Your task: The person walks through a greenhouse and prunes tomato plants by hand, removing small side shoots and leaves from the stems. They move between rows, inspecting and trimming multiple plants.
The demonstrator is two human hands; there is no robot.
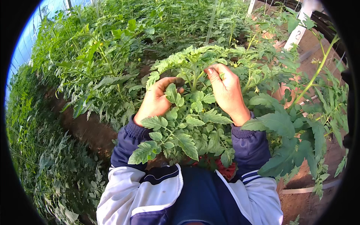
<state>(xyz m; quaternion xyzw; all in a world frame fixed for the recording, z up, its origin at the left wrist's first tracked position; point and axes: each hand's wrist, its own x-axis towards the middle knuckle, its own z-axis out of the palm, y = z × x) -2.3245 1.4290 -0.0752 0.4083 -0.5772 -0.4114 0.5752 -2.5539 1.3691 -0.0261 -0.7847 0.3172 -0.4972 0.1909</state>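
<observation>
A leafy tomato plant (194, 76) stands upright in front of my chest, its top between my two hands. On its left side, my left hand (161, 97) has curled fingers that go behind the leaves near the main stem. Foliage and shadow hide its fingertips, so any grip there is unclear. To the right of the stem, my right hand (227, 88) is raised with thumb and forefinger pinched together at a thin side stalk (200, 75). A broad compound leaf (171, 135) spreads below my hands, over my left forearm's inner side.
Dense tomato plants (92, 56) fill the left and far side. Close to my right sleeve are large leaves (281, 126) and a slanting bare stem (312, 78). A white numbered post (296, 35) stands at upper right. Red stringy material (225, 168) shows near my waist. Brown soil (87, 129) lies left.
</observation>
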